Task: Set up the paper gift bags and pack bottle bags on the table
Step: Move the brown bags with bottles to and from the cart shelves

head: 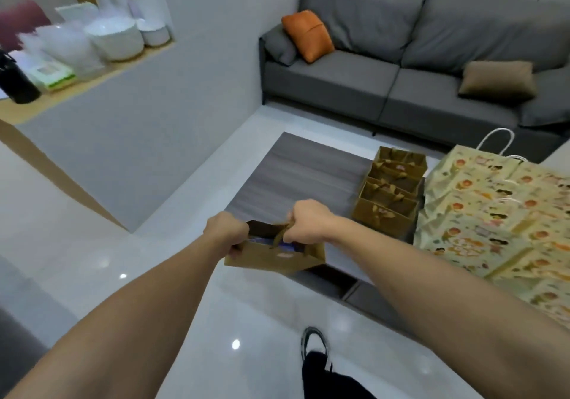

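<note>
Both hands are on the brown gift bag point(274, 255), carried in the air at the near edge of the surface point(302, 170): the left hand point(226, 233) has its grip closed on the bag's left rim, the right hand point(308, 221) pinching the ribbon handle at the top. Something blue shows inside, so this one looks packed. Next call: set it down upright beside the row of standing brown bags point(390, 195), keeping clear of the printed paper bags point(499, 213) lying flat on the right.

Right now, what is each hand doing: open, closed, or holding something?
Left hand: closed, gripping the left top edge of the brown paper bag.
Right hand: closed, gripping the same bag's top edge by its ribbon handle.
</note>
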A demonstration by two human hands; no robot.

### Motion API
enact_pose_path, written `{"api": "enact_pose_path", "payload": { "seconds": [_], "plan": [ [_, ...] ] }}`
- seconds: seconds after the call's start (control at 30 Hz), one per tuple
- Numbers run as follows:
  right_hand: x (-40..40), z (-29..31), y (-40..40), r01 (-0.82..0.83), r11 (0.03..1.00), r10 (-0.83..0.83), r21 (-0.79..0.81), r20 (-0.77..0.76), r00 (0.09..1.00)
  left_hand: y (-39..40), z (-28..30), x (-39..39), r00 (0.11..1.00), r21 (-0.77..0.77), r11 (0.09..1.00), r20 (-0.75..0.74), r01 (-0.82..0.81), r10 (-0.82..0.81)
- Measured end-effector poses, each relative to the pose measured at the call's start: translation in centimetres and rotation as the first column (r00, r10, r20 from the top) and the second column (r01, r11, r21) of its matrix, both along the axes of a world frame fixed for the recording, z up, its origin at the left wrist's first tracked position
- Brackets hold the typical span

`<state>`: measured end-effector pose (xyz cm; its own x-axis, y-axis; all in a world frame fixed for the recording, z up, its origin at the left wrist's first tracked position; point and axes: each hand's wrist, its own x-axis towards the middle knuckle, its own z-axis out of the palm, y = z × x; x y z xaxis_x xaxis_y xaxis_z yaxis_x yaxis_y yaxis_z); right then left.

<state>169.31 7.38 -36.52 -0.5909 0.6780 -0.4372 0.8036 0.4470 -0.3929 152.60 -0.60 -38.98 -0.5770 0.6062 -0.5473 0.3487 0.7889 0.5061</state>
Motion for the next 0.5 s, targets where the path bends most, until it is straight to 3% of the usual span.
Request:
{"api": "enact_pose_path", "payload": {
  "seconds": [0.13,0.3,0.5],
  "plan": [
    [0.9,-0.8,6.1,0.178,0.982,-0.186,-0.056,-0.204,0.961,6.9,-0.8,0.9,0.999,-0.007,0.999,-0.024,0.048,-0.048],
    [2.0,-2.1,11.9,0.279,0.924,-0.362,-0.260,-0.369,0.856,14.3,-1.8,2.0,0.990,-0.031,0.992,-0.061,0.125,-0.127],
    [2.3,-2.5,15.7,0.333,0.890,-0.434,-0.310,-0.360,0.826,20.3,-4.0,3.5,0.969,-0.095,0.965,-0.016,0.246,-0.248]
  ]
}}
